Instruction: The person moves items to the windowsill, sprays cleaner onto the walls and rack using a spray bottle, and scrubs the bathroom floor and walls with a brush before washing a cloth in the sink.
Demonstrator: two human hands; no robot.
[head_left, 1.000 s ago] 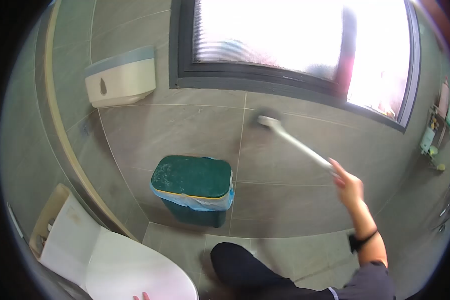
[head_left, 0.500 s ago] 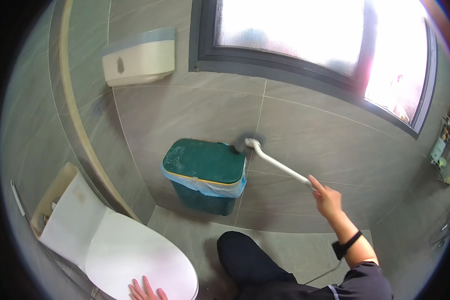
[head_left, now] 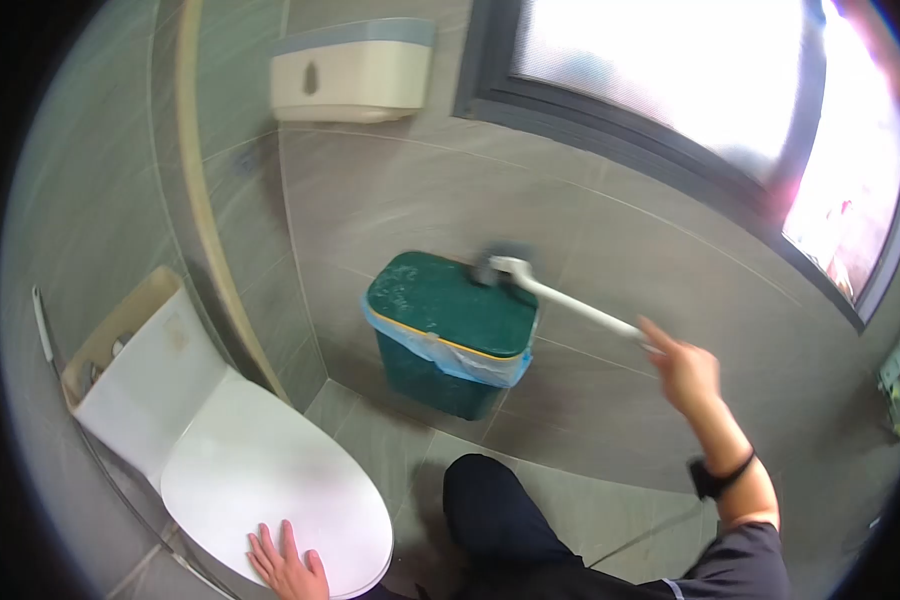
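Observation:
My right hand (head_left: pixel 690 375) is closed around the white handle of a scrubbing brush (head_left: pixel 580 308), its index finger stretched along the handle. The grey brush head (head_left: pixel 500 266) is blurred and lies at the back edge of a green bin's lid (head_left: pixel 450 300), by the wall. Whether it touches the lid or the wall I cannot tell. My left hand (head_left: pixel 292 568) rests with spread fingers on the closed white toilet lid (head_left: pixel 280 480), holding nothing.
A blue bag (head_left: pixel 410 345) hangs out around the bin's rim. The toilet tank (head_left: pixel 150 360) has its top off. A paper dispenser (head_left: pixel 355 80) hangs on the tiled wall, left of a window (head_left: pixel 660 80). A sprayer hose (head_left: pixel 105 470) runs beside the toilet.
The brush head has shifted left along the bin's back edge, from near its right corner. The camera view has moved, and more of my left hand shows on the toilet lid.

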